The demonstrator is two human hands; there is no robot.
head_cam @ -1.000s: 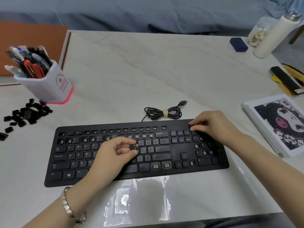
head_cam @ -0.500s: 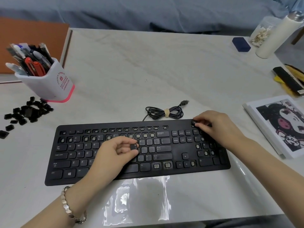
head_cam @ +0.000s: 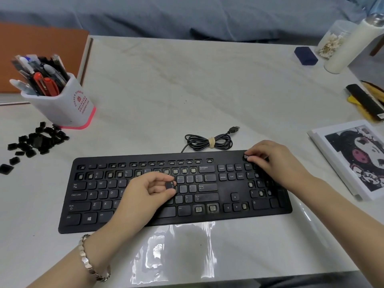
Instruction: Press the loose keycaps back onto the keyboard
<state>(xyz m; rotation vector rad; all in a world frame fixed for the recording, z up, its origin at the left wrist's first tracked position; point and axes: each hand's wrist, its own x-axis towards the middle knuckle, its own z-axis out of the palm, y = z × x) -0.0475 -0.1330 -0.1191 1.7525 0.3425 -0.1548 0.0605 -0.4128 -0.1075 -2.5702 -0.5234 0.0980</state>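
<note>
The left hand's (head_cam: 145, 194) thumb and forefinger pinch a keycap (head_cam: 170, 185) over the middle rows. The right hand's (head_cam: 274, 161) fingertips (head_cam: 252, 155) curl on a corner cap (head_cam: 246, 156) at the keyboard's (head_cam: 224, 189) top right, probably seating it. Next, each cap wants squaring over its stem, then a straight push. Many sockets stand bare, pale stems showing; spare caps (head_cam: 37, 140) lie piled at left.

Hidden or cut off
Left hand (head_cam: 143, 196) covers the keyboard's (head_cam: 226, 155) middle letters, right hand (head_cam: 276, 161) its far right corner and most of a keycap (head_cam: 246, 157); bottle (head_cam: 349, 46) and print (head_cam: 357, 159) run off the right edge
</note>
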